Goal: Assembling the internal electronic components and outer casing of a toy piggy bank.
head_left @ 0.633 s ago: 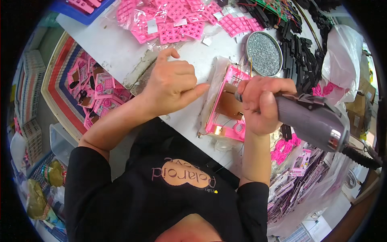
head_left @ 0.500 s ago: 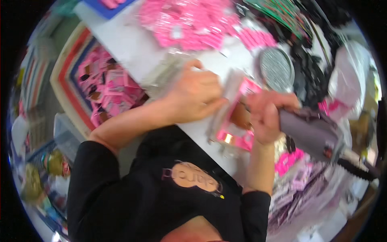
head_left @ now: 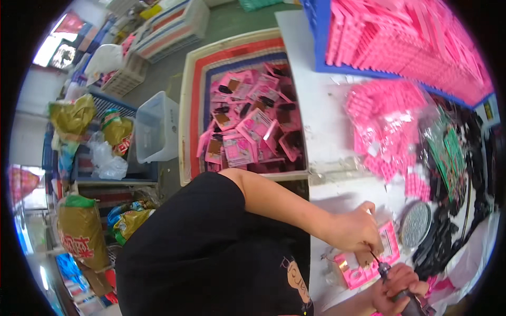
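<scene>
My right hand (head_left: 403, 288) is wrapped round a grey electric screwdriver (head_left: 383, 268), whose thin dark bit points up and left toward my other hand. Fingers pinched together, my left hand (head_left: 354, 230) is at the tip of the bit; anything between those fingers is hidden or too small to name. Beneath both hands lies a flat pink piece (head_left: 391, 242) on the white table. A brown part (head_left: 365, 258) shows in its middle, partly covered by my left fingers.
Left of the table, a striped lined crate (head_left: 185, 131) holds many pink carded items (head_left: 253, 126). A blue basket (head_left: 363, 75) of pink parts stands at the far right. Bagged pink pieces (head_left: 387, 126), a round silvery dish (head_left: 416, 224) and black plastic (head_left: 437, 237) lie on the table.
The view has swung left, so the work now appears lower right. My left hand has come over the pink piece, and the screwdriver has turned with its bit toward that hand.
</scene>
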### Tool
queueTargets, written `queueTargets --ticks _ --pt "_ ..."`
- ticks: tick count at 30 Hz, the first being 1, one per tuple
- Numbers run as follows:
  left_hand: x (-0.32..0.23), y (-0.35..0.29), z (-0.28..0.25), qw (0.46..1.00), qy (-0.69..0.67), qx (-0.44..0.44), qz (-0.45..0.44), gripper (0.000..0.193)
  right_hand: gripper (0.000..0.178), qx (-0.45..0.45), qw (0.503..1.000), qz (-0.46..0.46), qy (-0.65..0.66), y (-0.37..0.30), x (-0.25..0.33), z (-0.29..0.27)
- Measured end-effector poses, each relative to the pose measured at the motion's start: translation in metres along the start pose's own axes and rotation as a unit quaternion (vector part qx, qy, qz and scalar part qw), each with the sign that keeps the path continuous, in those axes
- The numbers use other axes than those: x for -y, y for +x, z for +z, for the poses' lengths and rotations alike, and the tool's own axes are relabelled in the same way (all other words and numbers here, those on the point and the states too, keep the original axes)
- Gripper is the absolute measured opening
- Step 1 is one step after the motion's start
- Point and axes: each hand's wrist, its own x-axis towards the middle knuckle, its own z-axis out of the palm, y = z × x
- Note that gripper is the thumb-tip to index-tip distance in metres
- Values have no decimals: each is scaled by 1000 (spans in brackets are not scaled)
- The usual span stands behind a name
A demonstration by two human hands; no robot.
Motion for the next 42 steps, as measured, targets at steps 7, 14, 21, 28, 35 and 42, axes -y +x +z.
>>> queueTargets --ticks 7,14,21,28,35,42 --pt "5 3 8 999 15 -19 36 13 32 8 1000 -19 21 5 2 11" --pt "-2 2 1 993 111 24 29 32 33 -9 995 83 58 -15 7 6" --pt "9 -8 -7 980 144 113 79 41 30 -39 989 143 13 -36 -1 3" --pt "10 -5 0 973 167 134 89 34 26 -44 988 151 -12 -42 3 -1" --pt "8 -6 0 974 165 138 74 37 18 3 991 129 -31 -40 -9 2" --pt "-14 -16 11 977 118 158 76 40 33 -30 989 146 4 -27 -8 -17"
